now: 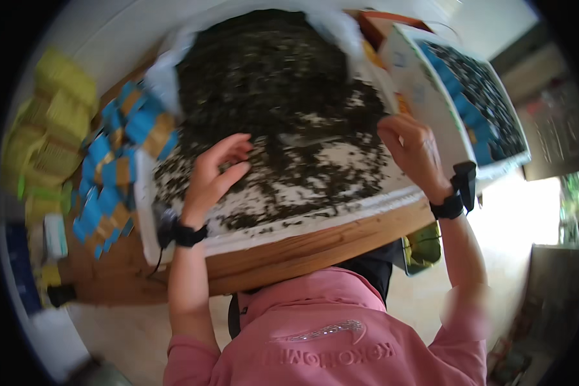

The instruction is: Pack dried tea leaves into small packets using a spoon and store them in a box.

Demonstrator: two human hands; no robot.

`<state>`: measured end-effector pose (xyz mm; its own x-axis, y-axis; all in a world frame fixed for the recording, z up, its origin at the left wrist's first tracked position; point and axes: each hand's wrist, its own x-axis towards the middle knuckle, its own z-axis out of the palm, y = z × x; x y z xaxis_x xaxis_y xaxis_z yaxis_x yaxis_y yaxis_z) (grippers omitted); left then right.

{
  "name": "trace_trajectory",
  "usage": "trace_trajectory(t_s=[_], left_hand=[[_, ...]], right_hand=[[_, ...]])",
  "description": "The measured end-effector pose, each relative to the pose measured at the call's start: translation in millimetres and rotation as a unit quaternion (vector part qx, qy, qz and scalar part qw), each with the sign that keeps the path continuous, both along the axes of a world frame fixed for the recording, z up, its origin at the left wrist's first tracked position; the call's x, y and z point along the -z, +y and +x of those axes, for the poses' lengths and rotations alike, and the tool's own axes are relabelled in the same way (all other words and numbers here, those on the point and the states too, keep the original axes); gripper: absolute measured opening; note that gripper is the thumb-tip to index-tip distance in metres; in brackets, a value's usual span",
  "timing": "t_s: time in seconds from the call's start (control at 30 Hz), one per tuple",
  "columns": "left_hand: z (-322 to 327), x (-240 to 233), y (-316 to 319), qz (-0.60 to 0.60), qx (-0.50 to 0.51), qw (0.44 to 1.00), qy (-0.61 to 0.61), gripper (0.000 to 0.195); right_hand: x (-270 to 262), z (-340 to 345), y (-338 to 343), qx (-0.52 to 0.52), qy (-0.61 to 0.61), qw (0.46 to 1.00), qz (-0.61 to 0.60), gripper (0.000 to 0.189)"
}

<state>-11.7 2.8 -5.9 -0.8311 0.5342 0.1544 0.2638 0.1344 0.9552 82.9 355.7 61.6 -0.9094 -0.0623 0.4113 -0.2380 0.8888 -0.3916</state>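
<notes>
A white foam tray [289, 238] lies before me, strewn with loose dark dried leaves, probably tea [265, 193]. At its far side a large heap of the same leaves [265, 67] rests against a white plastic bag [335, 29]. Over the left part of the tray hovers my left hand [219, 171], thumb and fingers apart, nothing visible between them. My right hand [410, 142] is above the tray's right edge with its fingers curled inward. Its fingertips are partly hidden and blurred, so whether it holds something small cannot be told. A clear plastic-like piece [304, 140] lies among the leaves.
Blue-and-brown packets [108, 169] are piled left of the tray on the wooden table [318, 248]. Beyond them stand yellow packages [53, 125]. At right, a white foam box [432, 91] holds blue packets and dark shiny ones. A bin [422, 251] stands below the table edge.
</notes>
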Motion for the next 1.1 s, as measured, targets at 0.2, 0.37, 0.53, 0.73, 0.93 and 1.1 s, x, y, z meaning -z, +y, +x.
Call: trace_trajectory(t_s=[0.2,0.37,0.53,0.73,0.93,1.1], left_hand=[[-3,-28,-2,0.001,-0.068,0.992,0.102,0.036],[29,-61,-84,-0.07,-0.22,0.959,0.162,0.037],[41,0,-206,-0.144,-0.543,0.817,0.13,0.04],[35,26,-250,-0.223,-0.61,0.755,0.091,0.048],[-31,7,-206,-0.192,-0.611,0.764,0.076,0.102],[-68,-5,-176,-0.239,-0.602,0.761,-0.02,0.127]], right_hand=[[69,-34,-31,-0.083,-0.026,0.995,0.045,0.015],[82,-41,-43,-0.125,0.033,0.991,0.039,0.01],[87,-39,-40,-0.074,0.001,0.997,-0.035,0.011],[91,-40,-34,-0.043,0.008,0.997,-0.07,0.015],[86,-42,-39,-0.043,0.03,0.997,-0.062,0.014],[83,-38,-38,-0.028,0.031,0.995,-0.091,0.013]])
